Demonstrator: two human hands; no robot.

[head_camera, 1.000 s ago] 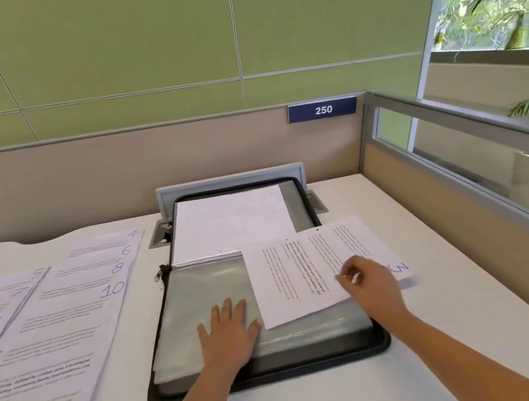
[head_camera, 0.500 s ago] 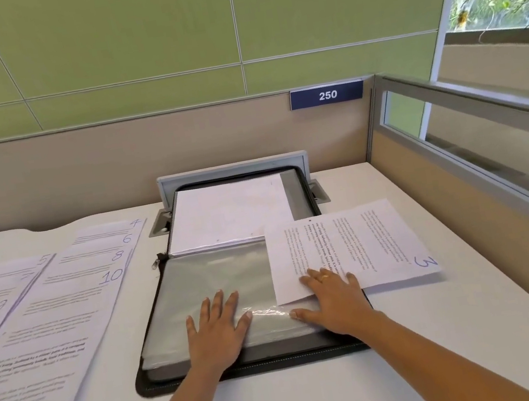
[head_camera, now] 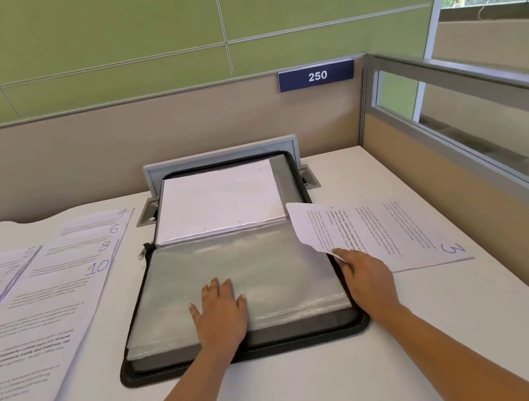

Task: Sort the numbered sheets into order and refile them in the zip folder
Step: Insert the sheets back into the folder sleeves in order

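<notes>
- Sheets point(head_camera: 62, 288), white and printed, numbered 4 to 10, lie fanned well left of the left hand point(head_camera: 220, 311).
- Left hand presses flat, fingers straight, on the open black zip folder point(head_camera: 313, 341), on its clear sleeves.
- Right hand point(head_camera: 367, 277) pinches white sheet 3 point(head_camera: 400, 234), right of the folder.
- Sorting seems underway; next, sheet 3 needs its place in sequence.

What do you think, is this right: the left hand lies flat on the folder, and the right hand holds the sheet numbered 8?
Not quite: in the head view the sheet in the right hand is numbered 3, not 8. The left hand does lie flat on the folder.
</notes>
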